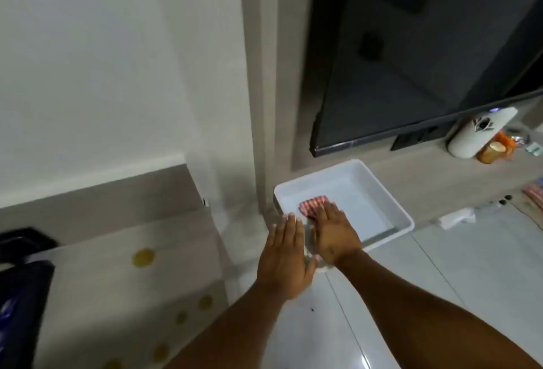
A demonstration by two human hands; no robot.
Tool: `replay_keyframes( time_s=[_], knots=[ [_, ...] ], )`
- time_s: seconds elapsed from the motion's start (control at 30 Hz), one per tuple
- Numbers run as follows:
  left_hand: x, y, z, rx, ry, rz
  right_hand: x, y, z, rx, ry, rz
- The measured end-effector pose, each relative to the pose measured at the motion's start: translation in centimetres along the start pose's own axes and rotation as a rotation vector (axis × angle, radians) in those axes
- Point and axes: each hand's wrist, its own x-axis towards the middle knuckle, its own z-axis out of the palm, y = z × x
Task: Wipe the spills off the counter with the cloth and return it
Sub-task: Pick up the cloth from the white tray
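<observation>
Both bare forearms reach forward. Flat and empty, the left hand (283, 254) hovers beside the shallow white plastic tray's (402, 210) near-left corner; the right hand (333, 232), fingers extended, presses the folded red-and-white checked cloth (313, 204) there, its long axis running left-right; the tray's right half is bare.

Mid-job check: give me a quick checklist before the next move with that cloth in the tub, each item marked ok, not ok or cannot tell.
1. Cloth lies inside the white tub: ok.
2. Right hand reaches the cloth, fingers on it: ok.
3. Right hand closed around the cloth: cannot tell, the fingers look flat.
4. Left hand free, open beside the tub: ok.
5. Spills on the counter: dark specks show, not ok.
6. Cloth damp or dry: cannot tell.
</observation>
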Motion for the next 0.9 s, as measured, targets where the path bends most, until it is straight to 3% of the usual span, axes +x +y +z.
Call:
replay_keyframes(
  time_s=[0.27,0.53,0.73,0.9],
  knots=[
    [4.3,-0.6,2.0,0.137,-0.123,-0.073,3.0,1.1,1.9,0.04,-0.204,0.052],
    [4.4,-1.5,1.8,0.139,-0.11,-0.098,3.6,-0.5,-0.2,0.217,-0.131,0.153],
    [1.3,-2.6,-1.8,0.101,-0.04,-0.076,-0.1,-3.0,-3.3,0.243,0.11,0.001],
    [-4.4,-5.1,-5.7,0.097,0.002,-0.07,-5.1,-8.4,-3.6,0.273,0.089,0.132]
  ],
)
